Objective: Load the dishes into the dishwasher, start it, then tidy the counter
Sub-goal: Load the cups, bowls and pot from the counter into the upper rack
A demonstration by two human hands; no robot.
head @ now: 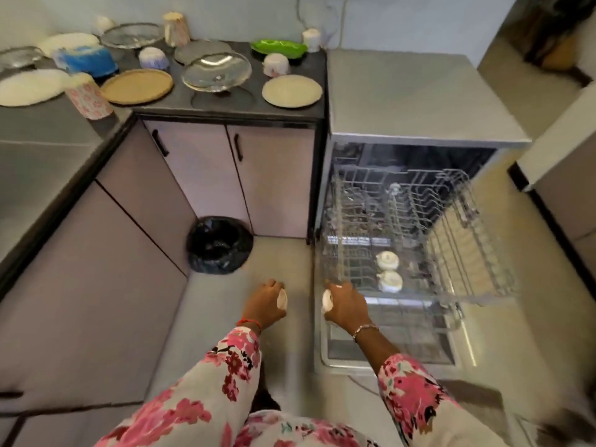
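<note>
A dark desk (225, 106) carries plates and cups beside the open dishwasher (419, 130). Each hand's grip, left (266, 303) and right (346, 306), pinches a small white cup.

Beige floor (277, 259), mauve cabinets (200, 175), black bin (219, 245).

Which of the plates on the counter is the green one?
The green plate at the back right of the dark counter, beside a white cup near the wall. The other plates are white, tan, cream or clear glass.
</note>
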